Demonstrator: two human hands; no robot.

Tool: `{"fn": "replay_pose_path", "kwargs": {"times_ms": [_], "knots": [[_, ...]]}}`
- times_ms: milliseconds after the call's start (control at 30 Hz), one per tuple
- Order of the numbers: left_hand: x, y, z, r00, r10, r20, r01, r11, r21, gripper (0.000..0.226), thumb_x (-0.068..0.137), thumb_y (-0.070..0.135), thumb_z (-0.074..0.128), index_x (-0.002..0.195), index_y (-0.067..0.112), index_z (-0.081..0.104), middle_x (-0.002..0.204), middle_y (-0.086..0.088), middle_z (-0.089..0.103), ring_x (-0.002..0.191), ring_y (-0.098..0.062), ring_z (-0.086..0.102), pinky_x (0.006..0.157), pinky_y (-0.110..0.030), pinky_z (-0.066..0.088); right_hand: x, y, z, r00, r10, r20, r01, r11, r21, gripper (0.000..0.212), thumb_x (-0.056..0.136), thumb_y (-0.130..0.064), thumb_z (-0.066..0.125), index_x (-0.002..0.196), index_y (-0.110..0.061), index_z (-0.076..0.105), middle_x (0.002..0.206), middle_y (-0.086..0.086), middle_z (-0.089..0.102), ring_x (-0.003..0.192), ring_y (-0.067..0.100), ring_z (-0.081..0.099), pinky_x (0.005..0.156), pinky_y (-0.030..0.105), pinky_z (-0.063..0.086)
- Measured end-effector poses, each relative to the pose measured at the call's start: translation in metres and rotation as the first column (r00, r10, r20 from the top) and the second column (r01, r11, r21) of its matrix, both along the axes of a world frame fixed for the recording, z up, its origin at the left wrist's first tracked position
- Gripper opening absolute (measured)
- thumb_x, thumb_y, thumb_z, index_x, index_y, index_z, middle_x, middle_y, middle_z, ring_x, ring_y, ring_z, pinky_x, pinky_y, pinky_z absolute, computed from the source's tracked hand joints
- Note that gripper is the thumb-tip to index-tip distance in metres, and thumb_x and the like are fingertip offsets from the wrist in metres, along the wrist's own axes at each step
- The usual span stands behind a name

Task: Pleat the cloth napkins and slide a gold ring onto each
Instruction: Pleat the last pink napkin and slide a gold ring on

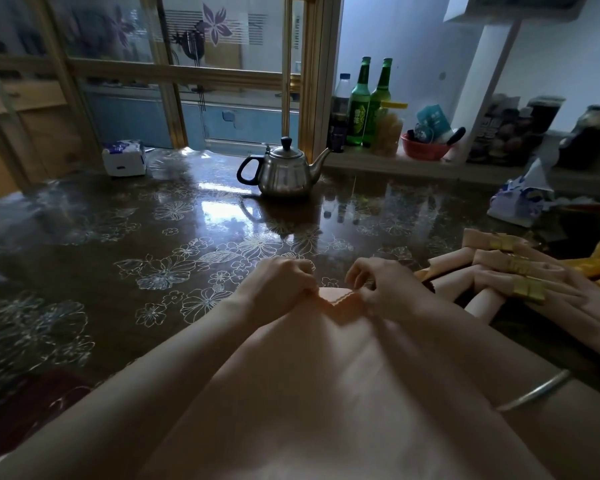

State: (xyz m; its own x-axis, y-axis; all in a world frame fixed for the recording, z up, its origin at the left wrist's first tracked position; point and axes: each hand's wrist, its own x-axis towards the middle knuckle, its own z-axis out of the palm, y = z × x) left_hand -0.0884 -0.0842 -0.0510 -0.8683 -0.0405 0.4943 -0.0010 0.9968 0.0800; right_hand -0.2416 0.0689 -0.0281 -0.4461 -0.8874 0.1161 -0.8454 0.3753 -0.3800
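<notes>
Two hands work the far edge of a peach cloth napkin (326, 375), which lies on the glossy flower-printed tabletop (153, 237) and spreads from the centre of the view down toward 6 o'clock. The left hand (281, 278) and the right hand (378, 282) each have a grip clamped on that edge, fingers curled and pinching, with a short run of small accordion pleats (336, 299) bunched between them. Those pleats look shallow and are held only at the top. The likeliest failure, as I judge it, is that they spring open if either grip loosens to gather the next fold, since the slick tabletop gives the cloth little to catch on. The wide unpleated body toward 6 o'clock lies loose between the forearms and could drag the folds crooked. At 3 o'clock lie finished napkins (485, 279) wearing gold rings (529, 289), just beside the right forearm; a sweep of that arm, or its bangle (534, 389), might knock them out of shape. No spare ring shows, so fetching one may leave the pleats in a one-handed hold. The steel teapot (284, 174) at 12 o'clock stands well apart.
</notes>
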Motion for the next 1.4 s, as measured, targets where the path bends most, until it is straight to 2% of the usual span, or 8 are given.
{"fn": "replay_pose_path", "kwargs": {"times_ms": [133, 400, 567, 700, 900, 1067, 1200, 1400], "knots": [[0.002, -0.002, 0.001, 0.998, -0.032, 0.06, 0.034, 0.999, -0.02, 0.024, 0.074, 0.015, 0.058, 0.083, 0.028, 0.076, 0.087, 0.008, 0.067, 0.073, -0.016, 0.064, 0.055, -0.033, 0.055, 0.002, -0.007, 0.003, 0.999, -0.046, -0.004, 0.046, 0.999, 0.018, 0.01, 0.087, -0.039, 0.066, 0.092, -0.03, 0.067, 0.084, -0.014, 0.064, 0.083, 0.007, 0.058, 0.071, 0.026, 0.041], [-0.006, -0.001, 0.002, 0.982, 0.137, 0.129, -0.163, 0.963, 0.217, 0.023, 0.085, 0.04, 0.057, 0.085, 0.024, 0.073, 0.085, 0.007, 0.067, 0.076, -0.013, 0.062, 0.067, -0.035, 0.054, 0.004, -0.019, 0.006, 0.998, -0.029, -0.061, 0.037, 0.99, 0.136, 0.011, 0.078, -0.033, 0.077, 0.087, -0.032, 0.07, 0.083, -0.016, 0.063, 0.084, 0.007, 0.062, 0.075, 0.025, 0.05], [-0.014, -0.001, 0.009, 0.958, 0.157, 0.238, -0.194, 0.971, 0.139, 0.019, 0.083, 0.048, 0.065, 0.095, 0.035, 0.07, 0.095, 0.015, 0.065, 0.092, -0.01, 0.058, 0.074, -0.033, 0.053, 0.007, -0.021, 0.012, 0.964, 0.086, -0.252, -0.037, 0.98, 0.194, 0.015, 0.082, -0.048, 0.066, 0.089, -0.035, 0.067, 0.087, -0.015, 0.058, 0.086, 0.009, 0.056, 0.071, 0.025, 0.04], [-0.014, 0.007, 0.016, 0.971, 0.105, 0.214, -0.123, 0.99, 0.075, 0.013, 0.08, 0.031, 0.066, 0.093, 0.032, 0.068, 0.091, 0.017, 0.061, 0.094, -0.01, 0.053, 0.067, -0.026, 0.041, 0.014, -0.014, 0.013, 0.937, 0.167, -0.308, -0.119, 0.979, 0.167, 0.049, 0.073, -0.073, 0.041, 0.087, -0.032, 0.062, 0.092, -0.01, 0.056, 0.091, 0.012, 0.053, 0.071, 0.029, 0.041], [-0.003, 0.021, 0.013, 0.994, -0.106, -0.003, 0.104, 0.981, -0.163, 0.012, 0.071, 0.015, 0.059, 0.081, 0.021, 0.061, 0.082, 0.007, 0.06, 0.084, -0.008, 0.049, 0.057, -0.015, 0.028, 0.018, 0.004, 0.001, 0.85, 0.279, -0.447, -0.297, 0.954, 0.031, 0.003, 0.088, -0.02, 0.06, 0.086, -0.02, 0.061, 0.088, -0.002, 0.058, 0.084, 0.019, 0.057, 0.06, 0.029, 0.039], [0.001, 0.023, 0.004, 0.991, -0.131, 0.019, 0.13, 0.935, -0.33, 0.005, 0.083, 0.023, 0.067, 0.087, 0.024, 0.064, 0.084, 0.006, 0.061, 0.078, -0.013, 0.059, 0.06, -0.025, 0.047, 0.017, 0.011, 0.003, 0.845, 0.338, -0.414, -0.317, 0.941, 0.12, 0.01, 0.091, -0.032, 0.061, 0.094, -0.026, 0.069, 0.097, -0.008, 0.06, 0.092, 0.013, 0.055, 0.068, 0.024, 0.037], [0.012, 0.019, 0.008, 0.98, -0.115, 0.164, 0.138, 0.98, -0.142, 0.025, 0.084, 0.025, 0.046, 0.089, 0.024, 0.071, 0.089, 0.006, 0.063, 0.083, -0.013, 0.058, 0.069, -0.026, 0.049, 0.018, 0.01, 0.008, 0.893, 0.267, -0.361, -0.224, 0.962, 0.159, 0.023, 0.091, -0.046, 0.058, 0.094, -0.026, 0.07, 0.099, -0.01, 0.058, 0.091, 0.008, 0.05, 0.07, 0.023, 0.035], [0.004, 0.022, 0.017, 0.962, 0.126, 0.244, -0.202, 0.926, 0.319, 0.02, 0.084, 0.014, 0.063, 0.094, 0.024, 0.077, 0.09, 0.003, 0.074, 0.084, -0.015, 0.065, 0.077, -0.025, 0.049, 0.021, 0.0, 0.014, 0.981, 0.1, -0.167, -0.073, 0.984, 0.16, 0.016, 0.08, -0.037, 0.075, 0.074, -0.034, 0.06, 0.098, -0.01, 0.057, 0.095, 0.011, 0.055, 0.08, 0.028, 0.046]]}}
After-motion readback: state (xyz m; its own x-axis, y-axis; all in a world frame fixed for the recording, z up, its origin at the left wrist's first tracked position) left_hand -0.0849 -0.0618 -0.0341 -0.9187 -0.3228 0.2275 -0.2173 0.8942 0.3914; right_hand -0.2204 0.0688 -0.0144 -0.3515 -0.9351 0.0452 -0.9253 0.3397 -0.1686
